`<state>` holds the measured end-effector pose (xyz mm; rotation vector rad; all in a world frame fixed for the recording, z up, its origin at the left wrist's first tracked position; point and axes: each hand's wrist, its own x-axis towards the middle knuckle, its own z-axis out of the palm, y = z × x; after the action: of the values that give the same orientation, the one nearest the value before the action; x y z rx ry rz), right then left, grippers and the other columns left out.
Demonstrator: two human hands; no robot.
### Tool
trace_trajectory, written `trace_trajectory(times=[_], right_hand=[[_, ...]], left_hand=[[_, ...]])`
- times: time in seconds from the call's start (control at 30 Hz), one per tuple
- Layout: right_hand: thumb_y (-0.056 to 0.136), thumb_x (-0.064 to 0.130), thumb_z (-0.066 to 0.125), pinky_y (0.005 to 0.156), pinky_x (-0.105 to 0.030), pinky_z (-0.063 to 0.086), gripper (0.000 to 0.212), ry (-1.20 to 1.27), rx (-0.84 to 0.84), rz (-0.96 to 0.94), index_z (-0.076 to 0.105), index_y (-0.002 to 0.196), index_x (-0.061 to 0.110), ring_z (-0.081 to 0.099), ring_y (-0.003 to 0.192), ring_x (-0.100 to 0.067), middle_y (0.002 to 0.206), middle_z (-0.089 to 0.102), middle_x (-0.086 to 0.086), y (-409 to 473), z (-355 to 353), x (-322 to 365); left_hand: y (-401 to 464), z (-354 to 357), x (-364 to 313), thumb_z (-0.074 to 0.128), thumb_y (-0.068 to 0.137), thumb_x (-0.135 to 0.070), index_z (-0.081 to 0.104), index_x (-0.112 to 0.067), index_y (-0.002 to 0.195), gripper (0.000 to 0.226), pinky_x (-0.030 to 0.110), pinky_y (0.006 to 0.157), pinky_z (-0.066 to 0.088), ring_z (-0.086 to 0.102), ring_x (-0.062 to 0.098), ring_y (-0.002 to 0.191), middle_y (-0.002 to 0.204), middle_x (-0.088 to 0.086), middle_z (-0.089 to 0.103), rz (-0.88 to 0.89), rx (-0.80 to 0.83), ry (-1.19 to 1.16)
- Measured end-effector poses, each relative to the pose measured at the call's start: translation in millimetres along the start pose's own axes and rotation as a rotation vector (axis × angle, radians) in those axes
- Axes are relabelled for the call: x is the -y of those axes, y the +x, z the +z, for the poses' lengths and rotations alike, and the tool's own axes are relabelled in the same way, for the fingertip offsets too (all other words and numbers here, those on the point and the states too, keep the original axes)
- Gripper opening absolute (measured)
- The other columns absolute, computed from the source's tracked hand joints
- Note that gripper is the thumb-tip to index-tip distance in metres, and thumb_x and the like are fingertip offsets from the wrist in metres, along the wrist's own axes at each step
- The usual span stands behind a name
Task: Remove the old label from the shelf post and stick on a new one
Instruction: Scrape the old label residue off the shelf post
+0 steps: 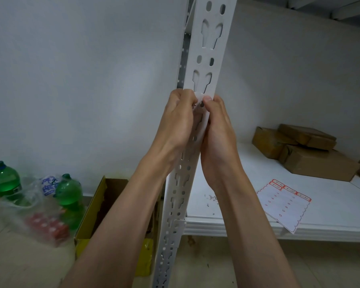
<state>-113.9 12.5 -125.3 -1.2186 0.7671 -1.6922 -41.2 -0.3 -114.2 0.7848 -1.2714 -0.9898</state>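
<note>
Shelf post [208, 65]: white slotted upright, centre of view, leaning slightly right toward the top, pierced by paired oval holes and keyhole slots along its length. Label [199, 97]: white, on the front face of the post at mid-height, directly below a pair of keyhole slots; mostly hidden behind the fingers, with a small red mark visible at its left edge. Cannot tell whether stuck flat or partly lifted.

Left hand [178, 121]: raised against the left side of the post, fingers curled inward, tips meeting the label at its left edge. Right hand [217, 129]: raised against the right side of the post, fingers curled, thumb tip pressed onto the label's right end. Both hands close together, nearly touching across the post, clamped on the label area.

Shelf board [247, 179]: white, right of the post, joined to it lower down. Label sheet [285, 206]: white with red borders, lying flat near the front edge of the board, one corner overhanging; three red-framed labels along its far edge. Small dark scraps [211, 198] on the board between post and sheet. Brown cardboard boxes [308, 150] stacked at the back right of the board.

Yellow carton [96, 206]: open, on the floor left of the post, behind the left forearm. Two green bottles [69, 192] and a clear plastic bag [35, 206] with red packs further left, against the wall.
</note>
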Motion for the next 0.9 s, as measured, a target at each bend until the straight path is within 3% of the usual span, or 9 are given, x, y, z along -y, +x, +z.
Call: trace_trajectory(times=[0.13, 0.2, 0.3, 0.37, 0.5, 0.57, 0.63, 0.77, 0.9], right_hand=[[0.106, 0.031, 0.041, 0.074, -0.023, 0.056, 0.033, -0.013, 0.002, 0.005, 0.058, 0.126, 0.012, 0.069, 0.091, -0.008, 0.108, 0.071, -0.008, 0.9, -1.1, -1.3], [0.106, 0.03, 0.042, 0.076, -0.024, 0.056, 0.032, -0.014, 0.003, -0.001, 0.058, 0.126, 0.011, 0.068, 0.091, -0.008, 0.104, 0.07, -0.009, 1.0, -0.9, -1.9], [0.106, 0.026, 0.042, 0.07, -0.019, 0.055, 0.03, 0.006, 0.01, -0.01, 0.058, 0.126, 0.01, 0.07, 0.086, -0.004, 0.097, 0.072, -0.002, 0.8, -0.6, -1.4], [0.106, 0.025, 0.044, 0.066, -0.017, 0.054, 0.029, 0.002, 0.018, -0.004, 0.057, 0.128, 0.011, 0.071, 0.086, -0.003, 0.102, 0.073, -0.002, 0.9, -0.8, -0.9], [0.105, 0.023, 0.045, 0.072, -0.02, 0.057, 0.032, -0.006, 0.045, -0.011, 0.057, 0.13, 0.007, 0.072, 0.092, -0.009, 0.116, 0.071, -0.012, 1.9, -5.3, 1.2], [0.105, 0.02, 0.047, 0.077, -0.022, 0.059, 0.032, 0.015, 0.063, -0.023, 0.059, 0.131, 0.005, 0.072, 0.095, -0.012, 0.118, 0.071, -0.014, 2.9, -9.7, 3.1], [0.104, 0.023, 0.051, 0.079, -0.024, 0.059, 0.034, 0.009, 0.087, -0.03, 0.06, 0.131, 0.005, 0.073, 0.096, -0.016, 0.116, 0.073, -0.012, 4.7, -13.9, 5.7], [0.1, 0.032, 0.057, 0.095, -0.041, 0.058, 0.035, -0.057, 0.142, -0.027, 0.061, 0.128, 0.011, 0.073, 0.102, -0.023, 0.112, 0.076, -0.007, 12.4, -19.3, 8.1], [0.1, 0.031, 0.055, 0.091, -0.044, 0.057, 0.023, -0.048, 0.183, 0.018, 0.065, 0.115, 0.017, 0.071, 0.09, -0.023, 0.101, 0.074, -0.009, 20.4, -20.2, 8.8]], left_hand=[[0.7, 0.9, 0.0, 0.041, 0.099, -0.031, 0.057, -0.014, 0.102, 0.023, 0.021, 0.059, 0.045, 0.058, 0.006, 0.071, 0.087, -0.003, 0.06, 0.009, -0.001, 0.007], [2.1, -0.3, 1.1, 0.041, 0.1, -0.03, 0.057, -0.014, 0.1, 0.022, 0.018, 0.057, 0.046, 0.057, 0.003, 0.068, 0.085, -0.002, 0.059, 0.024, -0.006, 0.021], [2.6, -1.0, 2.7, 0.039, 0.1, -0.025, 0.052, -0.016, 0.092, 0.018, 0.012, 0.048, 0.043, 0.051, -0.001, 0.055, 0.078, -0.004, 0.055, 0.042, -0.007, 0.028], [2.6, -1.1, 3.1, 0.041, 0.1, -0.025, 0.054, -0.016, 0.095, 0.016, 0.013, 0.05, 0.045, 0.054, -0.003, 0.058, 0.08, -0.005, 0.058, 0.036, -0.004, 0.016], [1.7, -7.7, 4.6, 0.051, 0.097, -0.027, 0.057, -0.018, 0.099, 0.012, 0.027, 0.074, 0.052, 0.065, 0.009, 0.086, 0.091, -0.002, 0.066, 0.04, 0.05, -0.025], [2.2, -14.0, 7.1, 0.052, 0.091, -0.03, 0.06, -0.017, 0.103, 0.019, 0.038, 0.09, 0.053, 0.067, 0.021, 0.105, 0.108, 0.007, 0.069, 0.064, 0.099, -0.05], [1.8, -19.0, 9.0, 0.047, 0.09, -0.033, 0.061, -0.019, 0.112, 0.03, 0.043, 0.099, 0.051, 0.063, 0.021, 0.114, 0.121, 0.008, 0.066, 0.093, 0.127, 0.0], [4.7, -27.7, 12.6, 0.04, 0.1, -0.034, 0.053, -0.03, 0.135, 0.038, 0.036, 0.097, 0.052, 0.059, 0.01, 0.118, 0.134, -0.003, 0.055, 0.198, 0.101, 0.187], [6.6, -32.5, 12.0, 0.041, 0.098, -0.036, 0.051, -0.034, 0.135, 0.038, 0.023, 0.088, 0.053, 0.06, 0.008, 0.113, 0.123, -0.012, 0.061, 0.287, 0.06, 0.248]])
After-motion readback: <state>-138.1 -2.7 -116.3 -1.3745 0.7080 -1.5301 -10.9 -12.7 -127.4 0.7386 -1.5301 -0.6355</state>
